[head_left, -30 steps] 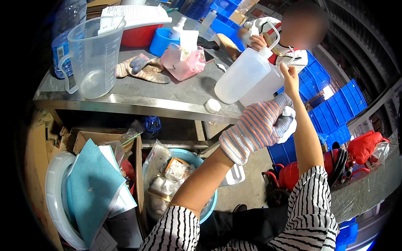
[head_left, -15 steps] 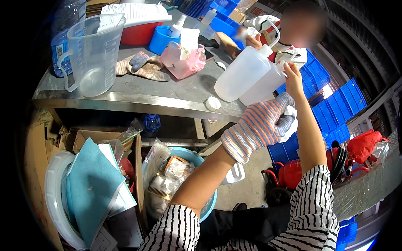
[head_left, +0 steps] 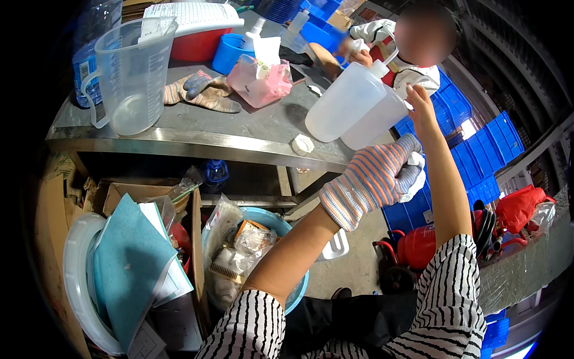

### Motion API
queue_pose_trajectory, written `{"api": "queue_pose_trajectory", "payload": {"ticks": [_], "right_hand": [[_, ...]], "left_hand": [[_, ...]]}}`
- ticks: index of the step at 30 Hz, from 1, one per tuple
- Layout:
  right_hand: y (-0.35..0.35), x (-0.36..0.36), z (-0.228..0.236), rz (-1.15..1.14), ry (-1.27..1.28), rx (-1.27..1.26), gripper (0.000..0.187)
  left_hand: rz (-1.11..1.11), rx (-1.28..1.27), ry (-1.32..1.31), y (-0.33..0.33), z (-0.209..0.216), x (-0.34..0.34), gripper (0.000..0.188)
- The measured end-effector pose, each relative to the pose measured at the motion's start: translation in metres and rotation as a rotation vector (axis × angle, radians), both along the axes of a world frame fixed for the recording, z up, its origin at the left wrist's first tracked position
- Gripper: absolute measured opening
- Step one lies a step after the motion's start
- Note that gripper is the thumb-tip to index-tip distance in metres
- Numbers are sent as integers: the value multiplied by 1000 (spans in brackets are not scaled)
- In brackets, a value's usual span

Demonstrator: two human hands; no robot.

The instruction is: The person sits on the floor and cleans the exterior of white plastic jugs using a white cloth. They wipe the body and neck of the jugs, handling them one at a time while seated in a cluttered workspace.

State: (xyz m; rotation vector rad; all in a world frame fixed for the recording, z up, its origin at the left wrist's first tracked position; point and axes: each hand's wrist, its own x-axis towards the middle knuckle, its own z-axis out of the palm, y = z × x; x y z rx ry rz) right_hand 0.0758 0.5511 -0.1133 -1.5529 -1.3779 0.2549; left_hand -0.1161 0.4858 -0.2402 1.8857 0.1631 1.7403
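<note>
My left hand (head_left: 376, 173), in a striped knit glove, is closed around a crumpled white cloth or tissue (head_left: 414, 179) just off the table edge. My bare right hand (head_left: 421, 107) is raised, its fingers curled together at the top of the rear white plastic wash bottle (head_left: 375, 119); the exact grip there is partly hidden. In front of that bottle stands a second white wash bottle (head_left: 347, 103) with a bent spout tube. A small white cap (head_left: 302, 145) lies by the table's front edge.
On the metal table (head_left: 197, 139) stand a clear measuring jug (head_left: 134, 78), a blue cup (head_left: 230, 54), a pink tissue pack (head_left: 260, 81) and a spare glove (head_left: 206, 93). A co-worker (head_left: 373, 45) is across the table. Below are a filled blue basin (head_left: 299, 287) and folders (head_left: 128, 269).
My right hand has shifted slightly right, and its fingers have changed position at the rear bottle's top. The co-worker's hands have moved a little. My left hand keeps its hold on the white cloth.
</note>
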Motion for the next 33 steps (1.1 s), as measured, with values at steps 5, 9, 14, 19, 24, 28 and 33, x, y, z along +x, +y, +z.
{"api": "queue_pose_trajectory", "payload": {"ticks": [5,9,14,19,24,28,33], "right_hand": [[-2,4,4,83,31,-56,54],[3,17,5,87,34,-33,68],[9,7,4,-9,-9,-7,74],[13,16,16,-4,29,121,58],[6,23,35,-24,11,195,49],[3,11,57,6,-1,282,37],[-14,22,88,-55,-34,367,39]], "left_hand": [[34,8,-6,-9,7,4,22],[-8,6,30,-14,11,-3,25],[-6,-32,73,-16,11,-2,27],[3,-18,28,-18,10,-1,28],[-50,-76,91,-21,14,1,26],[-103,-85,149,-24,18,-9,26],[-179,-69,140,-31,14,7,25]]}}
